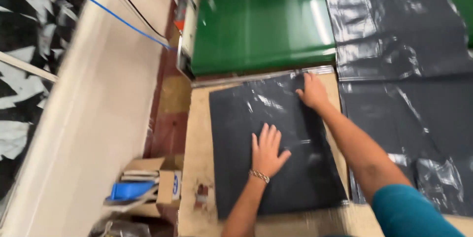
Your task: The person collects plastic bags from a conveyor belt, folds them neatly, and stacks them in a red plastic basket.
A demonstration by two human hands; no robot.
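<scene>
Your left hand [266,149] and right hand [312,91] press flat, fingers spread, on one dark grey plastic bag [276,143] on the wooden table [194,168], green conveyor belt [256,20] ahead, more dark bags [404,69] overlapping alongside.

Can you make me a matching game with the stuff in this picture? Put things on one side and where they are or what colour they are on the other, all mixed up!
Things:
1. left hand
2. right hand
3. conveyor belt
4. cardboard box

Places or colours:
A. shiny green, at the far end of the table
B. pressed flat on the middle of the dark grey plastic bag
C. down beside the table's left edge, with something blue in it
D. at the top edge of the bag

Right pairs: 1-B, 2-D, 3-A, 4-C
</scene>
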